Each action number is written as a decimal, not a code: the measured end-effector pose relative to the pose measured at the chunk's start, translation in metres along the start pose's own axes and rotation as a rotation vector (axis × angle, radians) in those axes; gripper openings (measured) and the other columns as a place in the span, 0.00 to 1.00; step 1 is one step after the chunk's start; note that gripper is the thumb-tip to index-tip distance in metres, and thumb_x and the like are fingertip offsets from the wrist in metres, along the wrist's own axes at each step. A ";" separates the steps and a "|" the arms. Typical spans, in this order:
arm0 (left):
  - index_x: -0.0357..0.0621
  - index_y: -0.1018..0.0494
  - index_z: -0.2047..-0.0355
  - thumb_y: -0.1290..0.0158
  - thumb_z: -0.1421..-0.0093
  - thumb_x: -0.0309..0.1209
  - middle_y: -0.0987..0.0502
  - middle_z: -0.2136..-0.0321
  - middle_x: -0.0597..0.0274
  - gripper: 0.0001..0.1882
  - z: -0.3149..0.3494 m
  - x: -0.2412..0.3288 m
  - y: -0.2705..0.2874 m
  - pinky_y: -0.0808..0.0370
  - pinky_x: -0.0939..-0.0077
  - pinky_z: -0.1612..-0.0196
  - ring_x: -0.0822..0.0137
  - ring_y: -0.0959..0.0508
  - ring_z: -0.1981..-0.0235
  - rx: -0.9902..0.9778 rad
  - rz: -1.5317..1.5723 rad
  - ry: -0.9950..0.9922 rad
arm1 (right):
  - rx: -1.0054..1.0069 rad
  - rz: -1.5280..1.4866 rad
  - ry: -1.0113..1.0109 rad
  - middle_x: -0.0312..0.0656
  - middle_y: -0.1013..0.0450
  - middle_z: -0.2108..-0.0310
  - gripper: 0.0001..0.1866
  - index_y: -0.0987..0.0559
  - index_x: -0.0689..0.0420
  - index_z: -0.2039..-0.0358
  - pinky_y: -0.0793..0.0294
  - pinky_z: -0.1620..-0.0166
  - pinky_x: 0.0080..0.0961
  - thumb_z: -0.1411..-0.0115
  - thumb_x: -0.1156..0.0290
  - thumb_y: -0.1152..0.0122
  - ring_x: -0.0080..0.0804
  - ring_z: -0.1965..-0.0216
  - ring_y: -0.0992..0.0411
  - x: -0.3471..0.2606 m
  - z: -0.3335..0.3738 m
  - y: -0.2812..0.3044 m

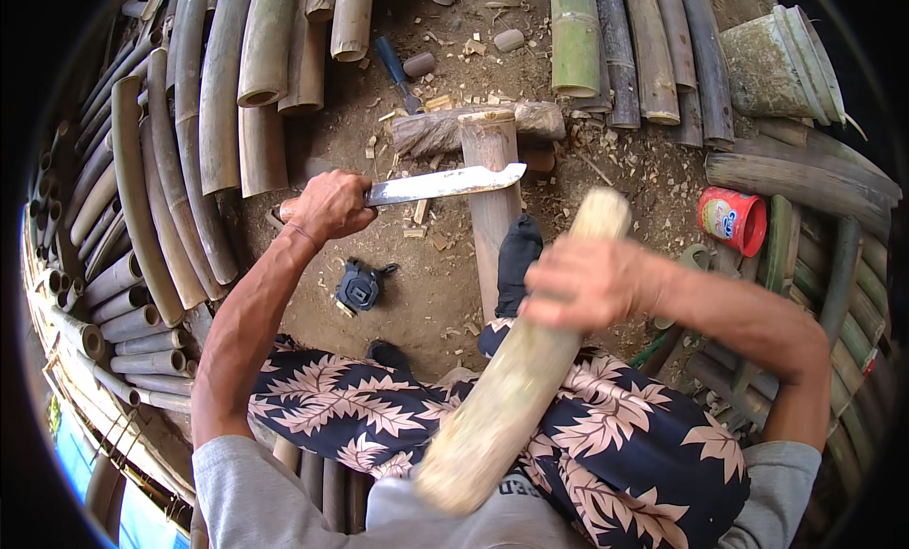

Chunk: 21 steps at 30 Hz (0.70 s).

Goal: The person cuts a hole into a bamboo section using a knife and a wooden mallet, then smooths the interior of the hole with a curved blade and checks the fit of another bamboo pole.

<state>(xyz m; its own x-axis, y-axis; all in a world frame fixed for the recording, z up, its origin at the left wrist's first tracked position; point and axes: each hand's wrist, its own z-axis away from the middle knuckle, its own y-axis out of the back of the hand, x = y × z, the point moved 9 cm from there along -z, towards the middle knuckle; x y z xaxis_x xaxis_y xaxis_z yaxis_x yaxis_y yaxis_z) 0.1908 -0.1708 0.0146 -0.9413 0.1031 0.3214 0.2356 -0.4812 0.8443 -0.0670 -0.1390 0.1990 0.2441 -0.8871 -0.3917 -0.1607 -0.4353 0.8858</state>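
My left hand [329, 206] is closed around the wooden handle of a machete [445, 183], its long pale blade pointing right. The blade lies over or just above a bamboo pole [491, 236], whose far end rests on a rough wooden log [426, 132]. A dark sock-covered foot [519, 260] is beside that pole. In my right hand [592, 282] is a thick, pale wooden club [507, 416], slanting from near my shirt up toward the far right and slightly blurred. The club is apart from the blade.
Bamboo poles [270, 52] lie in rows at far left, with more poles [576, 37] at far right. A blue-handled tool [390, 61] and wood chips are on the dirt floor. A black tape measure [360, 286], red can [731, 221] and dirty bucket [772, 66] lie around.
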 end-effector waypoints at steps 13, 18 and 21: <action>0.42 0.23 0.73 0.43 0.54 0.35 0.21 0.73 0.47 0.10 -0.004 -0.006 0.000 0.23 0.52 0.61 0.44 0.20 0.67 -0.101 0.009 0.104 | -0.180 0.186 -0.404 0.48 0.25 0.67 0.35 0.29 0.60 0.54 0.19 0.64 0.35 0.61 0.57 0.25 0.42 0.71 0.23 0.122 0.066 0.015; 0.42 0.22 0.74 0.44 0.54 0.35 0.21 0.74 0.44 0.10 -0.005 -0.004 0.016 0.23 0.51 0.62 0.43 0.20 0.70 -0.128 0.005 0.133 | 0.040 0.054 -0.714 0.51 0.24 0.66 0.39 0.29 0.64 0.54 0.17 0.68 0.34 0.59 0.51 0.25 0.46 0.71 0.22 0.079 0.024 0.052; 0.40 0.22 0.74 0.46 0.53 0.35 0.20 0.75 0.44 0.11 -0.009 -0.002 0.005 0.22 0.52 0.62 0.43 0.19 0.69 -0.116 -0.019 0.043 | 0.080 -0.109 -0.286 0.47 0.26 0.68 0.35 0.28 0.62 0.57 0.18 0.64 0.36 0.61 0.55 0.23 0.43 0.69 0.23 0.018 -0.025 0.031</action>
<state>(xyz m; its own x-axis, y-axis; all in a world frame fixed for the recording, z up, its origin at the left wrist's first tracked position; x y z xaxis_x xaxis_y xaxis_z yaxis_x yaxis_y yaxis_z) 0.1922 -0.1811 0.0142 -0.9556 0.0768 0.2844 0.1900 -0.5770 0.7943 -0.0434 -0.1641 0.2259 -0.0132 -0.8368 -0.5474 -0.2258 -0.5308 0.8169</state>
